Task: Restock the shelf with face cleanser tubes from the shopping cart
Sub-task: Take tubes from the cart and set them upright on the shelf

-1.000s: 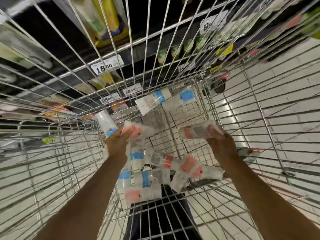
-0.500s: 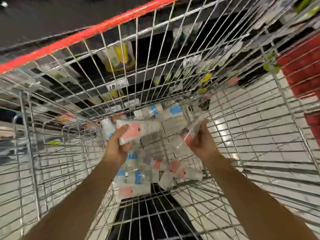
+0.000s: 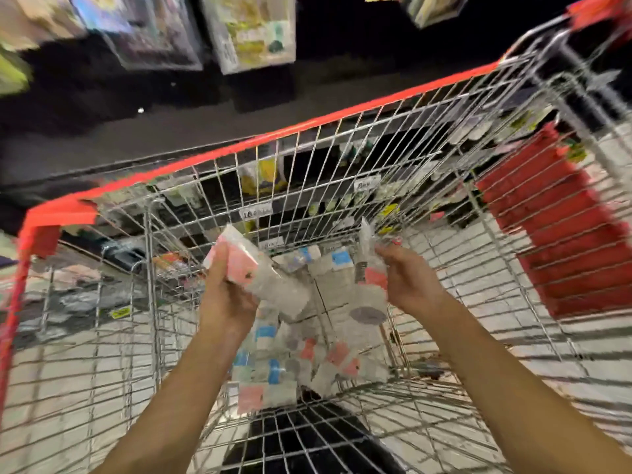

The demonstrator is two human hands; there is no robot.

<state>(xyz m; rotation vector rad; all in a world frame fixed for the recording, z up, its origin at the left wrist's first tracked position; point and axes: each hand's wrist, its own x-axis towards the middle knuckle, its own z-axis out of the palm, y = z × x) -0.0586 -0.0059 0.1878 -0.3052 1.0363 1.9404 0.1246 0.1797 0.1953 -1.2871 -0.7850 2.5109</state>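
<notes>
Two bare forearms are reaching forward into the silver wire shopping cart with the orange-red rim (image 3: 307, 126); the left hand (image 3: 227, 295) is curling its fingers round a white squeeze tube with a pink label (image 3: 246, 265), holding it tilted, its far end pointing up and left; the right hand (image 3: 410, 285) is pinching a second white tube with a pink band (image 3: 371, 292), holding it nearly upright, grey round cap downward. Both held tubes are hanging above the cart floor, well below the rim. Beneath and just beyond the hands, a loose heap of white tubes with pink and blue labels (image 3: 280, 367) is lying on the wire floor, some overlapping; motion blur is smearing their print. On the right, a red slatted plastic panel (image 3: 554, 241) is leaning against the cart's side. Through the far wire wall, a white price tag (image 3: 255, 213) is showing on a dark store shelf (image 3: 171, 124); above it, blurred hanging packets (image 3: 254, 29) are filling the top.
</notes>
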